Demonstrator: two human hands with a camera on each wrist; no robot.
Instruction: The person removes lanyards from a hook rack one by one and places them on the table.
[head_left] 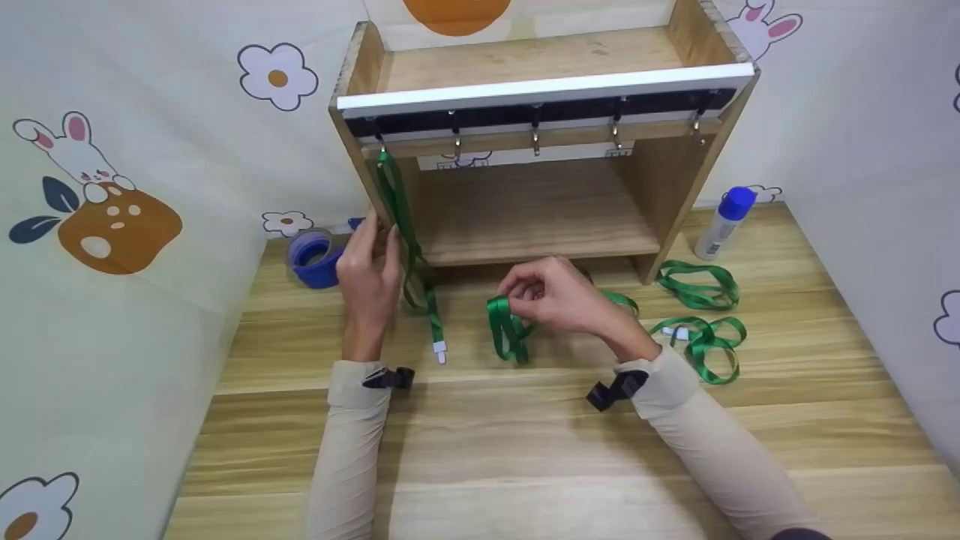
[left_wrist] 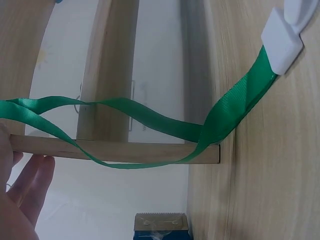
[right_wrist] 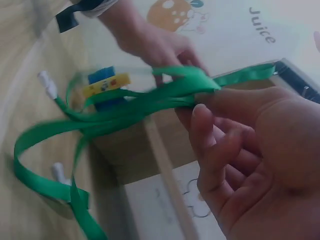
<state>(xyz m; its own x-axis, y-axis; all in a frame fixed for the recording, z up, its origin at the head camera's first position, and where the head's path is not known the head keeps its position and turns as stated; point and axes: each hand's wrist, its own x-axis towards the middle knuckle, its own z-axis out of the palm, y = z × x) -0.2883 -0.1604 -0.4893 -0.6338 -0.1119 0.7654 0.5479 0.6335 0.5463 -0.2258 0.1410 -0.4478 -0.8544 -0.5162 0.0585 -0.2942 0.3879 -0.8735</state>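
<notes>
A green lanyard (head_left: 409, 255) hangs from the leftmost hook (head_left: 382, 150) of a wooden shelf (head_left: 525, 210). It trails onto the table and ends in a white clip (head_left: 439, 351). My left hand (head_left: 369, 262) stands upright beside this strap with its fingers straight. In the left wrist view the strap (left_wrist: 150, 117) runs past my relaxed left hand (left_wrist: 22, 195). My right hand (head_left: 559, 296) pinches a second green lanyard (head_left: 508, 326) in front of the shelf, and its loops hang down to the table. The right wrist view shows my right hand's (right_wrist: 250, 150) thumb and fingers closed on that strap (right_wrist: 145, 102).
Two more green lanyards (head_left: 697, 285) (head_left: 705, 341) lie on the table to the right of the shelf. A blue tape roll (head_left: 313, 256) sits at the left and a white bottle with a blue cap (head_left: 724, 221) at the right. Several bare hooks (head_left: 535, 139) hang on the rail.
</notes>
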